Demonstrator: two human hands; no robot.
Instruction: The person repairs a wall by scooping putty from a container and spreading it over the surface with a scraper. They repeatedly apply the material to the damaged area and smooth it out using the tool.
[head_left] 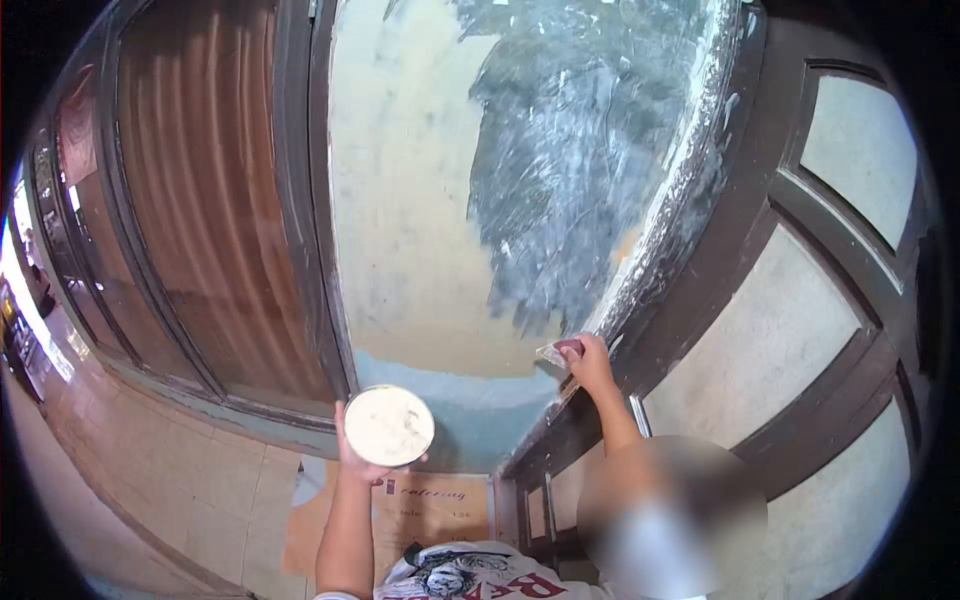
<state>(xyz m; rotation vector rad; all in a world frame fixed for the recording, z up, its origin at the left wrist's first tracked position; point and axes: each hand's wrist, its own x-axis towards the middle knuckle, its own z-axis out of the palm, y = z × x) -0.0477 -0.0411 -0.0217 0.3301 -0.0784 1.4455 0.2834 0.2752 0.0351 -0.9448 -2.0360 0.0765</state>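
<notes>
My left hand [352, 455] is closed around the side of a round tub [390, 427] of cream-white paste. The paste looks like wall putty, with a few darker marks in it. My right hand [590, 362] grips the dark reddish handle of a putty knife [551, 353], its blade at the lower right part of the wall panel [410, 230]. Whether the blade touches the surface is hard to tell. Grey-white streaky strokes [575, 170] cover the panel's upper right; the left and lower parts are cream, with a blue-green band at the bottom.
A brown-framed door with pale panels [770, 330] stands close on the right. To the left is a dark-framed window with a brown curtain [205, 180]. Printed cardboard [430, 515] lies on the tiled floor [190, 465] below. A round blurred patch hides my right upper arm.
</notes>
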